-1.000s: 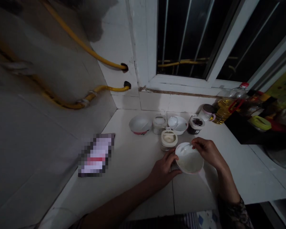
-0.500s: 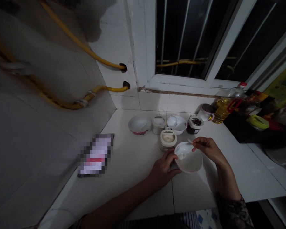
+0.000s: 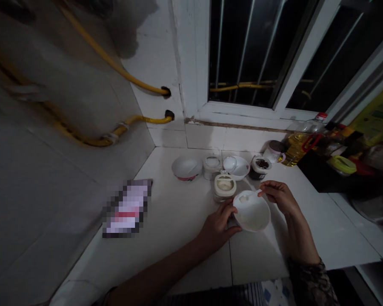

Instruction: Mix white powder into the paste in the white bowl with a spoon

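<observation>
My left hand [image 3: 221,219] grips a white bowl [image 3: 254,219] by its left rim, tilting it a little above the counter. Between the thumb and fingers of my right hand [image 3: 278,196] is the handle of a small white spoon [image 3: 244,198]. The spoon's head lies inside the bowl near its far wall, with something pale in it. Just beyond my left hand stands an open square jar of pale powder [image 3: 225,186]. Behind it are a clear jar with white contents [image 3: 212,163], a white bowl [image 3: 241,168] and a jar of dark contents [image 3: 261,166].
At the back left sits another bowl [image 3: 187,168] with a red pattern. A pixelated flat object [image 3: 127,208] lies on the left of the counter [image 3: 172,229]. An oil bottle [image 3: 295,146] and a lidded mug [image 3: 274,152] stand at the back right, beside a black box [image 3: 322,172].
My right hand has shifted slightly, and the spoon's head has moved up toward the bowl's far wall. My left hand still holds the bowl in nearly the same place.
</observation>
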The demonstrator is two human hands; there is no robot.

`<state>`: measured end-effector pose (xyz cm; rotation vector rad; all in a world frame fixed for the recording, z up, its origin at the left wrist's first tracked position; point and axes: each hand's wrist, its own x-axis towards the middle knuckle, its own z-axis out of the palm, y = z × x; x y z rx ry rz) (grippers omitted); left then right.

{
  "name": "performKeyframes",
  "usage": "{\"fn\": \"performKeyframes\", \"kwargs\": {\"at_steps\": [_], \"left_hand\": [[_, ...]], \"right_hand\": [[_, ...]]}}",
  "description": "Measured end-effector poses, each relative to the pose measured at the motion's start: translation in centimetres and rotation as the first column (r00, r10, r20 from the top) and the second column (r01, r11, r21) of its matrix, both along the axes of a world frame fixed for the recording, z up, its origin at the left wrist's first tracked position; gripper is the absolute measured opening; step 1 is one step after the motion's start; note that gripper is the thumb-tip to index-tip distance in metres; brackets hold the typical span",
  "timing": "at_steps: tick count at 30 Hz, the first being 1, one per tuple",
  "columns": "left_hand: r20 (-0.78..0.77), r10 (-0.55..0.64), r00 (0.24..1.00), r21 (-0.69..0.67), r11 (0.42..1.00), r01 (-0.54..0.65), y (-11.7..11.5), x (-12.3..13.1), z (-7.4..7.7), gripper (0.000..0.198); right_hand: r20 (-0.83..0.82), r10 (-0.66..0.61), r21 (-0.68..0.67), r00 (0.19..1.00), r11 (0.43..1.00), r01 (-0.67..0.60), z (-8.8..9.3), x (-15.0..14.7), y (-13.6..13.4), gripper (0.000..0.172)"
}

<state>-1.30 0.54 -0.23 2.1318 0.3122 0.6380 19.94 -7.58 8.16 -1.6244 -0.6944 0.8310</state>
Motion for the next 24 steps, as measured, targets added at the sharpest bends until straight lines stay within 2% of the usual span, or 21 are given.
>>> {"fn": "performKeyframes", "kwargs": {"at_steps": [5,7,9,11,12,14,16,17,18,20,22,24], "left_hand": [[0.01,-0.006,1.0,0.013,1.0,0.006,0.0,0.0,-0.1,0.033],[0.01,-0.007,1.0,0.009,1.0,0.007,0.0,0.1,-0.1,0.033],[0.006,-0.008,1.0,0.004,1.0,0.008,0.1,0.1,-0.1,0.032],[0.001,-0.008,1.0,0.005,1.0,0.008,0.1,0.1,-0.1,0.032],[0.0,-0.005,1.0,0.009,1.0,0.005,0.1,0.1,-0.1,0.031],[0.004,0.002,1.0,0.017,1.0,-0.002,0.1,0.2,-0.2,0.031],[0.013,0.008,1.0,0.023,1.0,-0.008,0.0,0.2,-0.2,0.03],[0.016,0.009,1.0,0.023,1.0,-0.009,0.0,0.2,-0.2,0.03],[0.018,0.008,1.0,0.021,1.0,-0.008,0.0,0.2,-0.2,0.03],[0.015,-0.002,1.0,0.011,1.0,0.001,0.0,0.1,-0.1,0.03],[0.014,-0.01,1.0,0.0,1.0,0.01,0.0,0.1,0.0,0.031],[0.012,-0.011,1.0,-0.006,1.0,0.011,0.1,0.0,0.0,0.031]], "right_hand": [[0.029,-0.108,0.129,0.994,0.986,0.103,-0.4,-1.3,1.5,0.027],[0.136,-0.154,0.193,0.979,0.973,0.126,-0.3,-2.2,2.1,0.028],[0.307,-0.22,0.269,0.926,0.953,0.138,-0.3,-3.1,2.4,0.026],[0.536,-0.267,0.343,0.801,0.936,0.082,-0.4,-3.8,2.4,0.02],[0.66,-0.262,0.362,0.704,0.932,0.008,-0.6,-4.0,2.3,0.017],[0.87,-0.196,0.315,0.451,0.927,-0.205,-0.9,-4.2,2.1,0.017],[0.967,-0.128,0.202,0.22,0.911,-0.36,-1.3,-4.3,1.8,0.023],[0.981,-0.115,0.168,0.153,0.904,-0.392,-1.3,-4.3,1.7,0.025],[0.985,-0.117,0.158,0.125,0.903,-0.401,-1.3,-4.3,1.6,0.026],[0.97,-0.169,0.221,0.173,0.908,-0.355,-1.1,-4.3,1.4,0.024],[0.918,-0.238,0.32,0.318,0.917,-0.238,-0.7,-4.2,1.2,0.019],[0.826,-0.254,0.346,0.503,0.933,-0.097,-0.2,-3.8,0.8,0.015]]}}
